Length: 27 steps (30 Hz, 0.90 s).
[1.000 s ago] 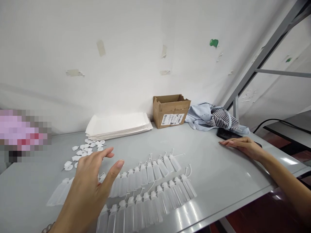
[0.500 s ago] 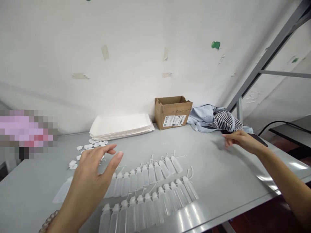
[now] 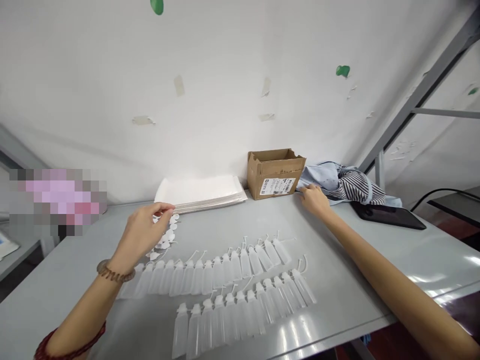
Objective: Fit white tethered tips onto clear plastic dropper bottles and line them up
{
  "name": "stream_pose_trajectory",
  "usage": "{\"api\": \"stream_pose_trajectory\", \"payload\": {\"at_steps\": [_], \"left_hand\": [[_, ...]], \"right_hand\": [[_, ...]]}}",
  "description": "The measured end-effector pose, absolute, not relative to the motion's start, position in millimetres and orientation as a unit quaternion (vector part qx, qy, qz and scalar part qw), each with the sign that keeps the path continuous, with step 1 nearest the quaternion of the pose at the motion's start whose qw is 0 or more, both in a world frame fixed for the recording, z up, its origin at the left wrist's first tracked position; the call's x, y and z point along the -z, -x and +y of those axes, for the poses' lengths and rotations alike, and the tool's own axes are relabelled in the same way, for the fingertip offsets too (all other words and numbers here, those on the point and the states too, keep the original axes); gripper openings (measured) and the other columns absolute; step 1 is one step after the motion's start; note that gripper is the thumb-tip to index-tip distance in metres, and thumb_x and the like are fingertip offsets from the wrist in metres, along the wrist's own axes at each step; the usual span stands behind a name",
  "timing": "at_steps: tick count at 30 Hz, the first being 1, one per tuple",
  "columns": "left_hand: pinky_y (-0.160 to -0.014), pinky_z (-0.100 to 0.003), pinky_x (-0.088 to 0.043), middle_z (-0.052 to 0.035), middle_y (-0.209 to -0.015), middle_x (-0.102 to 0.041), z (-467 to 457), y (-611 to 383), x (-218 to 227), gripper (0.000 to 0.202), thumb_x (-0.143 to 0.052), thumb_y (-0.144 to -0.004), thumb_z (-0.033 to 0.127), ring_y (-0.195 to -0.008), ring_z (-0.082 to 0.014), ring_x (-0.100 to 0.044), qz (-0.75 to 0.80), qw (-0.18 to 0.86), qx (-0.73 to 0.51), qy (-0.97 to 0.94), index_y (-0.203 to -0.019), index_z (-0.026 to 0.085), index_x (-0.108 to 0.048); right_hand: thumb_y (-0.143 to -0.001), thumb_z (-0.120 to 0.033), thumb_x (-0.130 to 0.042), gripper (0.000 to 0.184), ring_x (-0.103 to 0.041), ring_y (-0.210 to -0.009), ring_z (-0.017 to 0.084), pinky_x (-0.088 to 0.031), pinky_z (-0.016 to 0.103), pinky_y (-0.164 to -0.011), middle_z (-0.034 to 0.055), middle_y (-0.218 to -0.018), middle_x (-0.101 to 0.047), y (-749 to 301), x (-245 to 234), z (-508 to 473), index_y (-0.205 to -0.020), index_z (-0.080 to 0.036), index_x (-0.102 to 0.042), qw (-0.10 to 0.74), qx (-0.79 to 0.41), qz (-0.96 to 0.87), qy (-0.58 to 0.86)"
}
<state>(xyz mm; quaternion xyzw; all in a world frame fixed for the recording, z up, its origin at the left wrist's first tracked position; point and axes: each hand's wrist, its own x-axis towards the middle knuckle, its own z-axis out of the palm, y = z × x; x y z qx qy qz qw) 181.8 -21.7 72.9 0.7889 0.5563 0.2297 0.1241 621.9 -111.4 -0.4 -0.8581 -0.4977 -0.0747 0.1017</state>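
Note:
My left hand (image 3: 147, 226) is over the left front corner of a stack of white sheets (image 3: 200, 192). Its thumb and forefinger come together in a pinch, and whatever they hold is hidden. Small white caps (image 3: 163, 243) lie just below and beside it. My right hand (image 3: 315, 201) rests low beside the right corner of a cardboard box (image 3: 257, 179), near a bundle of cloth (image 3: 326, 177). Its fingers reach forward, loosely apart, with nothing seen in them. Between my arms, two rows of translucent plastic squeeze bottles (image 3: 240, 320) lie on the table, thin tips attached.
The grey table (image 3: 277, 220) runs along a white wall. A black phone (image 3: 390, 215) lies beside the cloth at the right. A metal frame post (image 3: 408, 95) slants up at the right. Something pink and blurred (image 3: 60, 192) is at the left.
My right hand has moved left, from by the phone to beside the box. My left hand has gone forward from over the bottles to the sheets, its thumb and forefinger closing. The view shifted left.

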Motion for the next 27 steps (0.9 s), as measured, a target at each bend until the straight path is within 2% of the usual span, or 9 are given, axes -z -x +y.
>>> {"api": "stream_pose_trajectory", "payload": {"at_steps": [4,8,11,15,18,21,24,27], "left_hand": [[-0.066,-0.033,-0.046,-0.0049,-0.085,-0.072,-2.9,-157.8,-63.7,0.036,-0.042,-0.077,0.042,-0.071,-0.0241,-0.062,0.522,0.126,-0.178,-0.825,-0.085,0.019,-0.068],[-0.072,-0.034,-0.046,-0.007,-0.084,-0.073,6.7,-150.4,-51.2,0.033,-0.043,-0.075,0.037,-0.081,-0.0274,-0.064,0.52,0.106,-0.146,-0.835,-0.08,0.019,-0.07],[-0.078,-0.036,-0.045,-0.0094,-0.09,-0.072,9.5,-153.1,-41.0,0.035,-0.041,-0.076,0.035,-0.09,-0.0297,-0.062,0.516,0.088,-0.136,-0.841,-0.086,0.018,-0.07],[-0.082,-0.039,-0.044,-0.012,-0.098,-0.07,11.5,-154.8,-35.8,0.04,-0.041,-0.078,0.033,-0.094,-0.0301,-0.06,0.508,0.074,-0.126,-0.849,-0.103,0.016,-0.067],[-0.079,-0.039,-0.045,-0.0125,-0.096,-0.069,10.6,-151.3,-40.7,0.035,-0.041,-0.078,0.029,-0.091,-0.0289,-0.061,0.498,0.079,-0.11,-0.857,-0.095,0.017,-0.068],[-0.076,-0.034,-0.045,-0.0072,-0.089,-0.07,5.2,-149.1,-46.6,0.027,-0.044,-0.076,0.03,-0.085,-0.025,-0.062,0.474,0.099,-0.086,-0.87,-0.084,0.02,-0.068],[-0.072,-0.031,-0.045,-0.0045,-0.082,-0.069,-3.4,-152.0,-47.4,0.019,-0.05,-0.072,0.029,-0.083,-0.0242,-0.062,0.461,0.11,-0.061,-0.879,-0.075,0.022,-0.067],[-0.063,-0.03,-0.042,-0.0066,-0.076,-0.068,-10.0,-156.9,-43.6,0.011,-0.054,-0.067,0.024,-0.079,-0.0263,-0.061,0.472,0.109,-0.042,-0.874,-0.065,0.02,-0.065]], "right_hand": [[-0.091,-0.028,-0.055,0.026,-0.06,-0.098,0.022,-0.051,0.04,-0.083,0.0101,-0.118,-0.058,-624.9,1.8,-118.3,-0.114,-0.016,-0.058,0.119,0.068,-0.499,0.856],[-0.08,-0.013,-0.057,0.024,-0.064,-0.094,0.029,-0.048,0.038,-0.084,0.0167,-0.104,-0.067,-624.6,-1.5,-121.9,-0.101,-0.009,-0.066,0.166,0.056,-0.495,0.851],[-0.073,-0.014,-0.059,0.026,-0.066,-0.086,0.029,-0.048,0.038,-0.08,0.0144,-0.096,-0.07,-618.9,-4.3,-122.4,-0.098,-0.01,-0.066,0.201,0.033,-0.489,0.848],[-0.066,-0.015,-0.061,0.019,-0.066,-0.075,0.027,-0.048,0.035,-0.072,0.01,-0.079,-0.071,-606.3,-8.4,-122.2,-0.084,-0.014,-0.068,0.25,-0.014,-0.483,0.839],[-0.064,-0.016,-0.062,0.016,-0.065,-0.071,0.025,-0.048,0.036,-0.072,0.0081,-0.074,-0.069,-596.2,-14.2,-122.9,-0.08,-0.016,-0.066,0.309,-0.05,-0.472,0.824],[-0.07,-0.023,-0.06,0.021,-0.064,-0.069,0.023,-0.049,0.038,-0.072,0.0097,-0.081,-0.068,-583.9,-21.2,-125.2,-0.089,-0.015,-0.064,0.387,-0.104,-0.459,0.793],[-0.078,-0.036,-0.056,0.031,-0.065,-0.072,0.021,-0.052,0.037,-0.074,0.0089,-0.085,-0.068,-565.4,-26.4,-129.0,-0.1,-0.015,-0.061,0.463,-0.188,-0.457,0.736],[-0.073,-0.052,-0.062,0.041,-0.066,-0.081,0.021,-0.052,0.038,-0.081,0.0073,-0.093,-0.069,-539.8,-28.7,-133.6,-0.097,-0.018,-0.063,0.512,-0.272,-0.456,0.675]]}}
